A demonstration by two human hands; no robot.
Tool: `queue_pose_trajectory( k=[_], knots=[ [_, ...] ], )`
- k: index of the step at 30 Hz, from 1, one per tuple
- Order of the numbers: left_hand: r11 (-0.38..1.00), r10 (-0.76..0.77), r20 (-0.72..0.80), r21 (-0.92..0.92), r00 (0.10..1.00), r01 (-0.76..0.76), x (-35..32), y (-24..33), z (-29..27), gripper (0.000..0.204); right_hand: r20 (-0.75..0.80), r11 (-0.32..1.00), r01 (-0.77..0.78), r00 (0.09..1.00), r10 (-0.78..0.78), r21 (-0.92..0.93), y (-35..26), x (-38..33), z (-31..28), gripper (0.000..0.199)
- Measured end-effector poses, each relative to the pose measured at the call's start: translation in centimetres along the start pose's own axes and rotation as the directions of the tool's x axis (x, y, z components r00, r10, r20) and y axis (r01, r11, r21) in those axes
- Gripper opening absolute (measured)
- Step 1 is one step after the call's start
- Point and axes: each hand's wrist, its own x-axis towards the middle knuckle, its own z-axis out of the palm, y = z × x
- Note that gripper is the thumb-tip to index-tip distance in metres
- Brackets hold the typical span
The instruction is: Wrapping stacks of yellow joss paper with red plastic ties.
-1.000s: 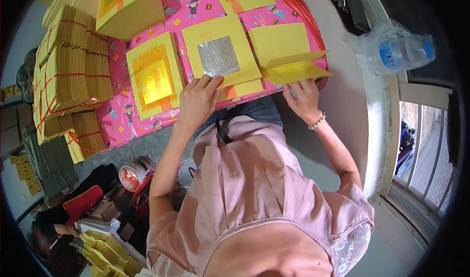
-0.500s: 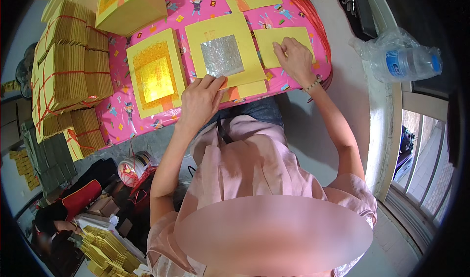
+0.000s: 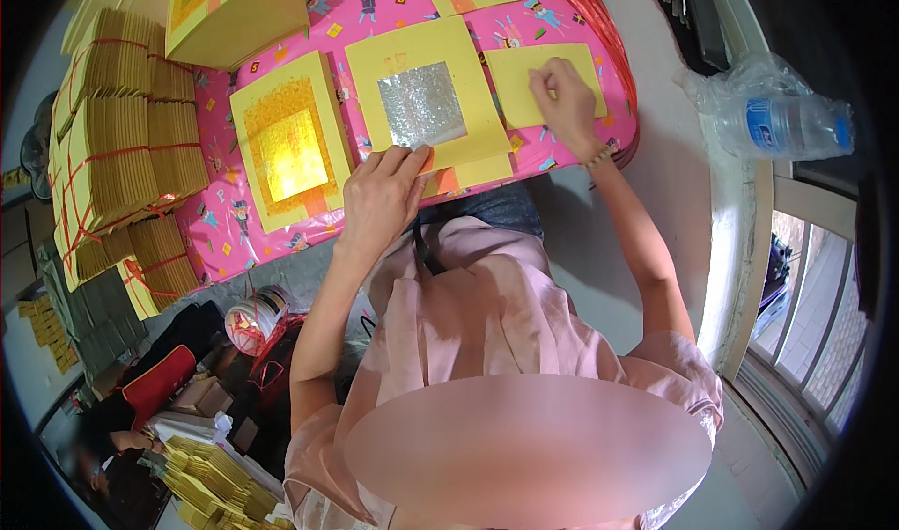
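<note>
- Clearly the work with the papers is well underway but not finished, judging from how the sheets lie on the pink patterned cloth (image 3: 225, 221).
- Left hand (image 3: 379, 198): it lies palm down, fingers spread and relaxed, pressing the near edge of the yellow sheet with a silver foil square (image 3: 426, 99); it pins the sheet rather than gripping it.
- Right hand (image 3: 562, 99): its fingertips are pinched together on the plain yellow sheet (image 3: 515, 85), which lies just to the right of the silver-foil sheet; whether it grips an edge or only presses down, I cannot tell.
- Just left of the left hand lies a yellow sheet with a gold foil square (image 3: 286, 146), flat and untouched.
- Farther left of that hand stand bundles of yellow paper tied with red string (image 3: 117, 155), which look like completed or stocked packs.
- Beyond both hands, a thick block of yellow paper (image 3: 234, 10) and more loose sheets wait at the far edge of the cloth.
- To the right of the right hand, well apart, a clear plastic water bottle (image 3: 782, 123) lies on its side on the ledge.
- My judgement: only 3 sheets are laid out singly, so much stock remains to be handled.
</note>
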Motion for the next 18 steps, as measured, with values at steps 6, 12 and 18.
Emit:
queue_pose_trajectory(
  k=[6, 12, 18],
  knots=[
    [0.999, 0.045, -0.034, 0.01, 0.998, -0.045, 0.3, 0.3, 0.1, 0.032, -0.037, 0.999, 0.051, 0.998, -0.051, 0.008, 1.2, -0.5, -0.2, 0.017],
    [0.999, 0.048, -0.041, -0.002, 0.998, -0.048, 0.5, 0.1, -0.1, 0.028, 0.136, 0.984, -0.02, 0.991, -0.005, 0.179, -0.7, 0.5, -3.4, 0.013],
    [0.996, 0.074, 0.063, 0.052, 0.995, -0.077, 1.3, -0.4, -1.0, 0.025, 0.288, 0.875, 0.329, 0.852, -0.437, 0.354, -6.4, -0.2, -6.8, 0.043]
  ],
)
